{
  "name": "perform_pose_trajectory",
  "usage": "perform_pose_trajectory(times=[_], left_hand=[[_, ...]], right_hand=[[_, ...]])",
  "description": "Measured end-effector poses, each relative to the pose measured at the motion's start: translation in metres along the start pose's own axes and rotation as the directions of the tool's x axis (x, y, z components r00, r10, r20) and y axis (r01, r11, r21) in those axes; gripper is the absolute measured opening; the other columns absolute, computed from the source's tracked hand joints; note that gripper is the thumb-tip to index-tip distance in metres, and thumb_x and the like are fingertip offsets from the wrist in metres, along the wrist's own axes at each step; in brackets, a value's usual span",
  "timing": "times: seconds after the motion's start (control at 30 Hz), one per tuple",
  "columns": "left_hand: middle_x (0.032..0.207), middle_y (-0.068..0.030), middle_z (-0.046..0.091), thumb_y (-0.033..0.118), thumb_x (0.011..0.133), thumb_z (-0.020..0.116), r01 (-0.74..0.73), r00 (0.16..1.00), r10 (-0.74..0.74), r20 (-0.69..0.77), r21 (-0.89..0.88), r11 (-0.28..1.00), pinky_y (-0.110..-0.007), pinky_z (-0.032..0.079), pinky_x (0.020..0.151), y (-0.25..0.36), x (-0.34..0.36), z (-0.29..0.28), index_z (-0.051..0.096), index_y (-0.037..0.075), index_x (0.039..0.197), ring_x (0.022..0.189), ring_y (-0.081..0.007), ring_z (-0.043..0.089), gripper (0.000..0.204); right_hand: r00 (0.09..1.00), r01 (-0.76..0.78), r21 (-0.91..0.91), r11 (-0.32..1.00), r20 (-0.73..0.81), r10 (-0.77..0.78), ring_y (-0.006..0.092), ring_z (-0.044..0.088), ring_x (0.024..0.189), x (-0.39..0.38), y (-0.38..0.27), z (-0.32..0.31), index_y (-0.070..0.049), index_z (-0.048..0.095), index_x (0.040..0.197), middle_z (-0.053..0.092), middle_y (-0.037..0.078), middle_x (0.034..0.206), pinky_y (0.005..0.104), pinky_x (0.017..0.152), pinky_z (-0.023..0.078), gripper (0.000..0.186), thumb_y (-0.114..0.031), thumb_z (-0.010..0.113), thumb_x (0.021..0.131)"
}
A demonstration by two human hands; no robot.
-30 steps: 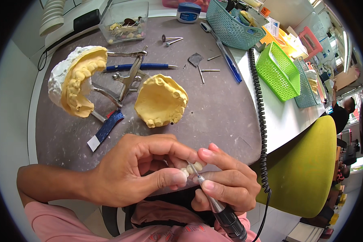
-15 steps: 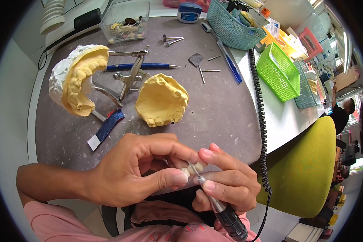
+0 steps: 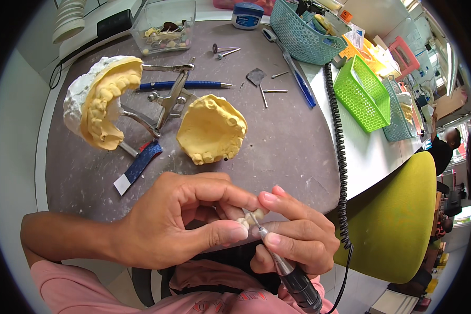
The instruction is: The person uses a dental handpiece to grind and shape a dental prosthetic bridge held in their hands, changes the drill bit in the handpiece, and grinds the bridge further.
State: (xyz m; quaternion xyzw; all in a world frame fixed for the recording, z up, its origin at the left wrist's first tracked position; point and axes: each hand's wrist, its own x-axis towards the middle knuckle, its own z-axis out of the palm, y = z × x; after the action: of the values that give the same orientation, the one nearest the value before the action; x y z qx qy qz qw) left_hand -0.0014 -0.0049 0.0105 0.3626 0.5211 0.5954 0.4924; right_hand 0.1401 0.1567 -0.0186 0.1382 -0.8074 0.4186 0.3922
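Observation:
Low in front of me, my left hand point(image 3: 175, 222) pinches a small tooth-coloured dental bridge point(image 3: 244, 222) between thumb and fingers. My right hand point(image 3: 301, 230) is closed round a dental handpiece point(image 3: 297, 287), silver toward the tip and black at the back. Its thin bur meets the bridge, and my right fingertips rest against the bridge's far end. Beyond my hands lies a yellow plaster dental cast point(image 3: 212, 130). To its left, a second yellow cast with a white plaster base point(image 3: 97, 102) is fixed to a metal articulator point(image 3: 168, 102).
On the grey mat are a blue pencil point(image 3: 188, 85), a dark blue strip point(image 3: 138, 167), several loose burs and a blue toothbrush point(image 3: 293, 73). A coiled black cord point(image 3: 338, 141) runs along the right edge. Beyond it are a green basket point(image 3: 362, 94) and a yellow-green chair point(image 3: 392, 225).
The bridge has turned slightly in my fingers, with the bur still against it. Both hands keep almost the same place; the whole view has shifted a little.

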Motion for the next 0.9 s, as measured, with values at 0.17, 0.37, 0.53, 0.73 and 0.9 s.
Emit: perform_pose_trajectory(times=[0.17, 0.37, 0.53, 0.73, 0.9], left_hand=[[0.093, -0.0048, 0.056, 0.002, 0.087, 0.069, 0.046, 0.999, -0.046, -0.009, -0.018, 0.999, -0.023, 0.046, 0.078, 0.0004, -0.0003, 0.0003, 0.062, -0.006, 0.117, 0.087, -0.0084, 0.056, 0.031], [0.093, -0.0047, 0.056, 0.003, 0.087, 0.069, 0.025, 1.0, -0.025, -0.011, -0.003, 1.0, -0.023, 0.047, 0.077, -0.0019, -0.0003, 0.0001, 0.062, -0.006, 0.117, 0.087, -0.0082, 0.057, 0.032], [0.093, -0.0046, 0.057, 0.003, 0.087, 0.07, 0.024, 1.0, -0.024, -0.013, -0.013, 1.0, -0.023, 0.047, 0.077, -0.0005, -0.0003, 0.0007, 0.062, -0.006, 0.117, 0.086, -0.0081, 0.057, 0.033], [0.093, -0.005, 0.057, 0.003, 0.088, 0.069, 0.047, 0.999, -0.048, -0.01, -0.079, 0.996, -0.023, 0.048, 0.077, 0.0, 0.0004, 0.0017, 0.061, -0.007, 0.117, 0.087, -0.0083, 0.058, 0.032], [0.094, -0.0054, 0.057, 0.002, 0.087, 0.069, 0.06, 0.998, -0.063, -0.023, -0.101, 0.993, -0.023, 0.048, 0.078, 0.0015, 0.0001, 0.0028, 0.061, -0.007, 0.117, 0.087, -0.0086, 0.058, 0.032]], right_hand=[[0.999, 0.01, -0.016, 1.0, 0.031, -0.01, 0.0376, 0.067, 0.104, 0.0018, -0.0016, -0.0016, -0.002, 0.064, 0.1, 0.069, 0.01, 0.082, 0.0498, 0.09, 0.055, 0.027, -0.013, 0.077, 0.079], [0.999, 0.004, -0.028, 1.0, 0.037, -0.003, 0.0375, 0.066, 0.105, 0.0003, -0.0012, -0.0003, -0.002, 0.063, 0.101, 0.07, 0.01, 0.084, 0.05, 0.091, 0.055, 0.028, -0.015, 0.076, 0.079], [0.998, 0.011, -0.036, 0.999, 0.064, -0.008, 0.0375, 0.066, 0.105, 0.001, -0.0017, -0.0026, -0.002, 0.063, 0.1, 0.07, 0.01, 0.085, 0.0502, 0.091, 0.055, 0.027, -0.015, 0.075, 0.08], [0.999, -0.002, -0.041, 0.999, 0.041, 0.004, 0.037, 0.066, 0.107, 0.0014, -0.0021, -0.0013, -0.002, 0.063, 0.1, 0.07, 0.01, 0.084, 0.05, 0.091, 0.055, 0.026, -0.015, 0.074, 0.08], [1.0, -0.004, -0.043, 0.999, 0.029, 0.005, 0.0367, 0.066, 0.106, 0.0002, -0.0012, 0.0013, -0.002, 0.063, 0.099, 0.07, 0.01, 0.084, 0.0498, 0.09, 0.055, 0.026, -0.014, 0.076, 0.079]])
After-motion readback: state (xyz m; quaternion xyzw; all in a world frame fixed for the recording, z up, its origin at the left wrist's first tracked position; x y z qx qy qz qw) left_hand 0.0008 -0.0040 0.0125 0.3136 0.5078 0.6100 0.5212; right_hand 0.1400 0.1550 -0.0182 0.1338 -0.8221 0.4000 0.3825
